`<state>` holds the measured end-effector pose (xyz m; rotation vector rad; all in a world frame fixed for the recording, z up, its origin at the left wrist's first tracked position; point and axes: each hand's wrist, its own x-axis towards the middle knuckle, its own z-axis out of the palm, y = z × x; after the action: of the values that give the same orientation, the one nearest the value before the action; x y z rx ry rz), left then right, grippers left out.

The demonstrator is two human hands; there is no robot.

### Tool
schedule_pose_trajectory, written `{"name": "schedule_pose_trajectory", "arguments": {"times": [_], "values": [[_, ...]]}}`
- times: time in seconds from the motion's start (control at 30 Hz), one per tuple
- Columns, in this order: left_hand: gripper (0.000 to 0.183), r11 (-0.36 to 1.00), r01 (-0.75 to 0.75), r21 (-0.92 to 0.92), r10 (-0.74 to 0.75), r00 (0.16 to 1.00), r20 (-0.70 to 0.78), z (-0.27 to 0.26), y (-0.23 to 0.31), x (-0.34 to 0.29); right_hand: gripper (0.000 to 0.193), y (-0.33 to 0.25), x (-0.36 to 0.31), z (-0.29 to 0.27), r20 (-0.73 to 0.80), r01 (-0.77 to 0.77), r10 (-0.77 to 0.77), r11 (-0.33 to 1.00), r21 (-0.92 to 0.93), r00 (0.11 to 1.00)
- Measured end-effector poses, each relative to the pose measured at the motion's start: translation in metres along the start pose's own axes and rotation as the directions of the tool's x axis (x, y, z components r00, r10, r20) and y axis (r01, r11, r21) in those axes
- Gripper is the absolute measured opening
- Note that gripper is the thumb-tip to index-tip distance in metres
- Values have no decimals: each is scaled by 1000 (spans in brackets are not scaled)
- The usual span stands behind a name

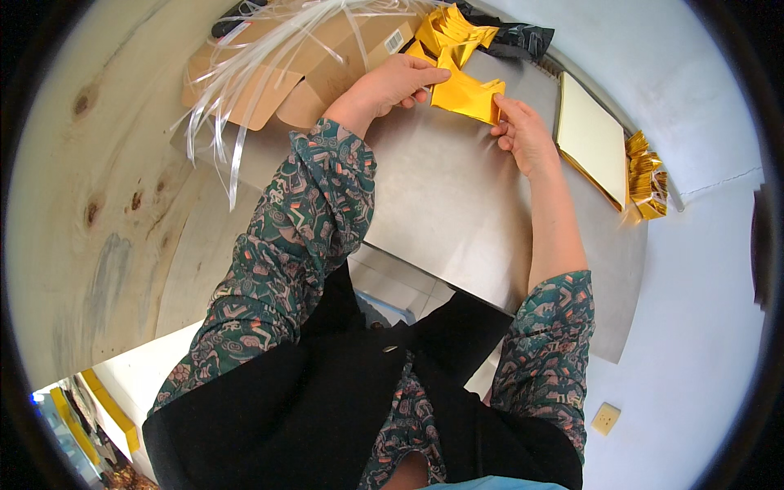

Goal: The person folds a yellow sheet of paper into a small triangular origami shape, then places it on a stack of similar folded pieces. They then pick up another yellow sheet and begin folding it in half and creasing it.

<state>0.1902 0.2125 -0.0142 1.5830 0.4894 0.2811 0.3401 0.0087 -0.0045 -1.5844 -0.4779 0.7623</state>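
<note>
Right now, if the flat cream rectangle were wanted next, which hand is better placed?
Probably the right hand: it is nearer the flat cream rectangle, while the left hand is near the cardboard box. Both hands are on the gold foil.

We see left sleeve [265,261] at 9 o'clock: dark green, busy pink, cream and coral print, bunched toward cuff. Matching right sleeve [547,355] at 4. Black sleeveless layer [302,408] toward 7, small silvery fastener [389,349] at 6, same-print shirt front [398,433] below.
</note>
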Motion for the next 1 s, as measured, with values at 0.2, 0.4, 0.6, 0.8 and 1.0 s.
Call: {"name": "schedule_pose_trajectory", "arguments": {"times": [0.2,0.4,0.6,0.8,1.0], "values": [[37,998,-63,-21,62,997,-42,1,2,-1,24,1,4,-10,129,-22,13,997,71,992],[39,998,-65,-12,64,997,-34,0,-1,0,25,0,0,-8,133,-34,21,995,93,991],[40,997,-80,-15,78,995,-68,2,0,0,27,-3,-3,-6,135,-53,38,993,109,990],[42,998,-67,-8,66,995,-76,2,2,-2,31,-1,2,-6,127,-57,42,992,115,991],[44,997,-78,13,79,994,-81,3,4,-5,32,0,3,-6,137,-52,35,991,122,990]]}}
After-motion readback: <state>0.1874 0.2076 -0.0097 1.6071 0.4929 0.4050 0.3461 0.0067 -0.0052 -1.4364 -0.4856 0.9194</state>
